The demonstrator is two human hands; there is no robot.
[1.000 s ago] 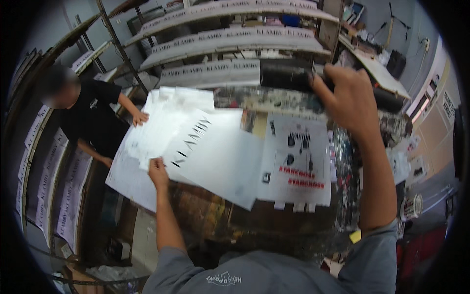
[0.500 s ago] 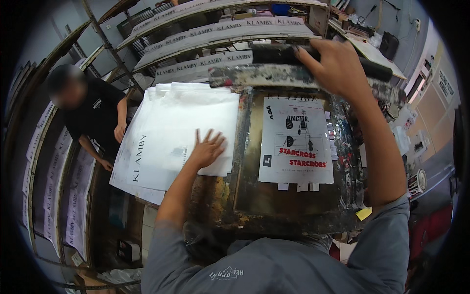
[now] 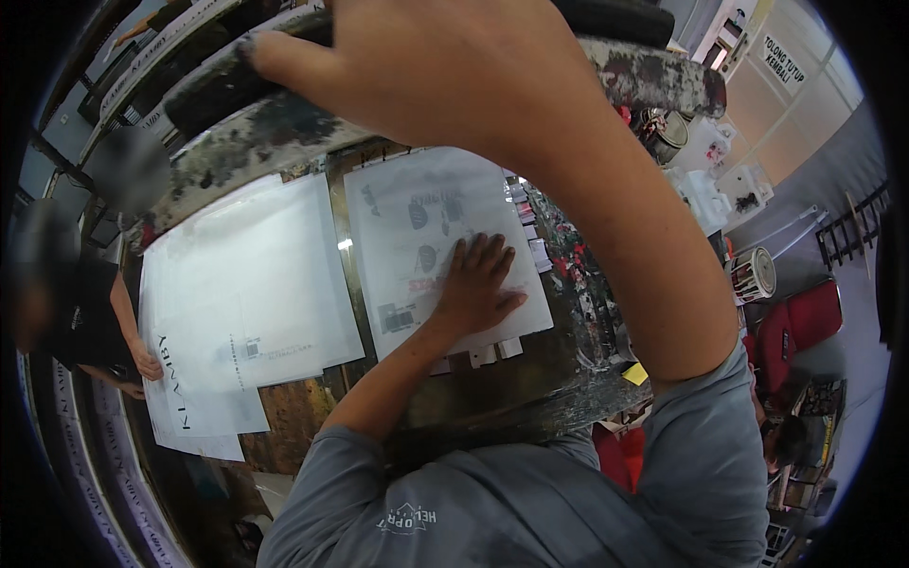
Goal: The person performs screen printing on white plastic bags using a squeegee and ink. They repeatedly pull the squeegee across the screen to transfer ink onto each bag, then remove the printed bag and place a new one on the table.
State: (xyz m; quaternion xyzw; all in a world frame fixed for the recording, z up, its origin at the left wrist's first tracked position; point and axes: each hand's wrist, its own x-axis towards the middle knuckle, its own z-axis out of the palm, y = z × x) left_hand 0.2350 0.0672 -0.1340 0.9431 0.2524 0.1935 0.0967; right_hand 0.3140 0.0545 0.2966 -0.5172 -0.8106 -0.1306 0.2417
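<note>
My left hand (image 3: pixel 478 289) lies flat, fingers spread, on a thin whitish sheet (image 3: pixel 386 270). Dark and red print shows faintly through this sheet, which rests on the dark worktable (image 3: pixel 530 369). Up close, my right hand (image 3: pixel 426 71) grips a long paint-stained screen frame (image 3: pixel 653 83) with black bars along it. Its thumb shows at the left, while the other fingers are mostly hidden. The frame is raised above the table's far side. To the left of my left hand is a stack of large white sheets (image 3: pixel 275 293), with dark print near its left edge.
Beside the stack at the far left, two people in dark clothes stand, one with a hand (image 3: pixel 147 364) near the sheets. Racks with printed sheets (image 3: pixel 114 473) line the left. Paint cans (image 3: pixel 753 275) and a red chair (image 3: pixel 805 327) are at the right.
My left hand has moved right from the stack onto the printing area, where a whitish sheet now covers the print. The frame and my right hand appear closer, and the view has turned.
</note>
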